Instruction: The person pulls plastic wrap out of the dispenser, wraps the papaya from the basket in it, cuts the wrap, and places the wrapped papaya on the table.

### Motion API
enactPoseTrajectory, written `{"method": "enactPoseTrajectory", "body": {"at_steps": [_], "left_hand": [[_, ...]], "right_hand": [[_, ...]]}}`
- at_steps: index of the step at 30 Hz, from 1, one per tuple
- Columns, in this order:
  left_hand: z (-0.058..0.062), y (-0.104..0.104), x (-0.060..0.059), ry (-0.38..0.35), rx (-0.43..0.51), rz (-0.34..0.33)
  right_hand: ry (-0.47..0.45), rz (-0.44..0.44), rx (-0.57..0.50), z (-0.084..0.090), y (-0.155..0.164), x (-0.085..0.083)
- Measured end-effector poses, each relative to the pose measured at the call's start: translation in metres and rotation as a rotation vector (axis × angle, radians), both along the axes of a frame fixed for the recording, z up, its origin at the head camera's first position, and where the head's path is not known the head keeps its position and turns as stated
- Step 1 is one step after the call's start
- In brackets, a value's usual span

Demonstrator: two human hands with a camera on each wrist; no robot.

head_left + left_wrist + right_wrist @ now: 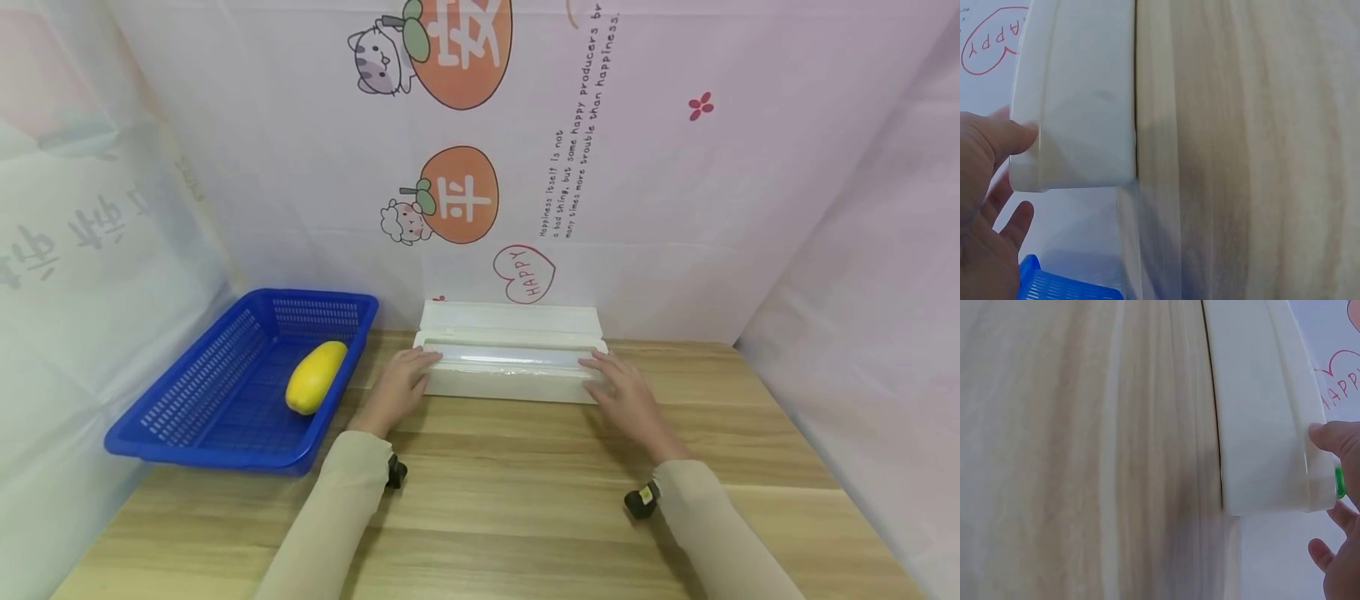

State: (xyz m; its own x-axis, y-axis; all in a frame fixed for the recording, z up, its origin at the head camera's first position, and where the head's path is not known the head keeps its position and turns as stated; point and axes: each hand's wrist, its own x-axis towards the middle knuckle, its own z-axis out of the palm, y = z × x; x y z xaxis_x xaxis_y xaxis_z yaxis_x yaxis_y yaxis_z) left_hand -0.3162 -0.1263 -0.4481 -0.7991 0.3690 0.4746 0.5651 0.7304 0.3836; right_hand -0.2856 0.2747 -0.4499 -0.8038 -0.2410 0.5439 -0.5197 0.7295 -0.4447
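A long white dispenser box lies across the back of the wooden table, its lid open and a clear film roll inside. My left hand rests at the box's left end, thumb touching the corner of the box, the other fingers spread loosely past the end. My right hand rests at the right end, its thumb on the box edge. A small green part shows at that end.
A blue slotted basket stands at the left of the table with a yellow oblong fruit in it. Printed pink cloth walls close in the back and both sides. Bare wood lies in front of the box.
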Motion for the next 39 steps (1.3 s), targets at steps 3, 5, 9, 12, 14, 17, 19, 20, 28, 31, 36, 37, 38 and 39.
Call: {"method": "enactPoseTrajectory", "body": {"at_steps": [3,5,9,12,14,17,19,20,28,31,36,37,38,39], "left_hand": [[0.001,-0.001,0.0,-0.022,0.029,-0.017],[0.002,-0.001,0.0,-0.033,0.043,-0.019],[0.005,-0.002,0.0,-0.057,0.071,-0.013],[0.008,-0.001,0.001,-0.067,0.083,-0.016],[0.009,-0.001,0.0,-0.064,0.084,-0.017],[0.01,-0.001,-0.003,-0.06,0.096,-0.018],[0.009,-0.001,-0.005,-0.06,0.115,-0.019],[0.01,-0.001,-0.005,-0.065,0.128,-0.02],[0.007,-0.001,-0.011,-0.096,0.201,-0.004],[0.007,0.0,-0.013,-0.1,0.22,0.007],[0.008,0.004,-0.015,-0.09,0.226,0.027],[0.009,0.005,-0.015,-0.093,0.23,0.031],[0.009,0.005,-0.015,-0.094,0.233,0.034],[0.01,0.006,-0.015,-0.101,0.243,0.035]], "right_hand": [[-0.023,0.008,-0.013,-0.001,0.0,-0.002],[-0.033,0.011,-0.017,-0.002,0.0,-0.004],[-0.049,0.013,-0.032,-0.002,-0.001,-0.006],[-0.069,0.006,-0.062,-0.001,-0.002,-0.006],[-0.08,0.002,-0.084,0.001,-0.003,-0.007],[-0.099,-0.005,-0.119,0.003,-0.004,-0.009],[-0.11,-0.006,-0.139,0.004,-0.005,-0.011],[-0.12,-0.006,-0.148,0.005,-0.005,-0.011],[-0.163,-0.004,-0.167,0.008,-0.003,-0.016],[-0.171,-0.004,-0.164,0.009,-0.002,-0.017],[-0.174,0.005,-0.176,0.009,-0.001,-0.017],[-0.172,0.007,-0.181,0.009,-0.002,-0.018],[-0.168,0.009,-0.182,0.009,-0.002,-0.018],[-0.166,0.014,-0.188,0.009,-0.002,-0.018]]}}
